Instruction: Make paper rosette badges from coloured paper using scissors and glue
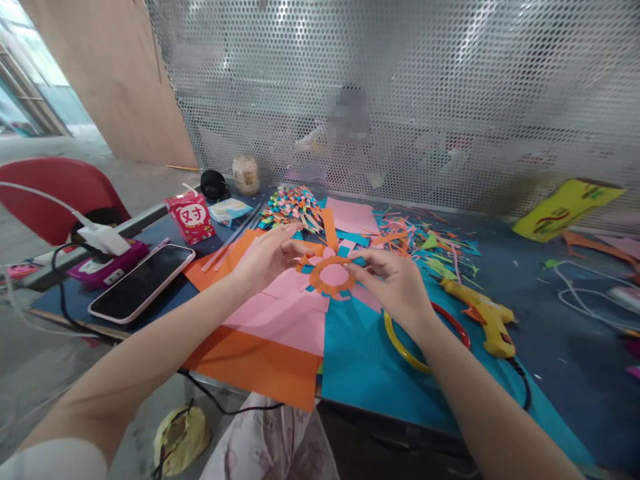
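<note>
An orange paper ring (326,288) with blue, pink and orange paper tabs around its edge is held up over the sheets. My left hand (267,259) is closed on its left rim, thumb and fingers by an orange tab. On the opposite side, my right hand (393,280) pinches the right rim between thumb and fingertips. Below it lie pink paper (295,317), an orange sheet (250,363) and a blue sheet (360,367). An orange paper strip (329,228) stands out just behind the ring. My fingers partly cover the rim.
Right of my hands are a yellow-red hoop (400,347) and a yellow glue gun (483,313). Cut paper pieces (293,207) and shreds (425,237) lie behind. On the left are a phone (143,283), purple power strip (107,267) and red drink carton (190,219).
</note>
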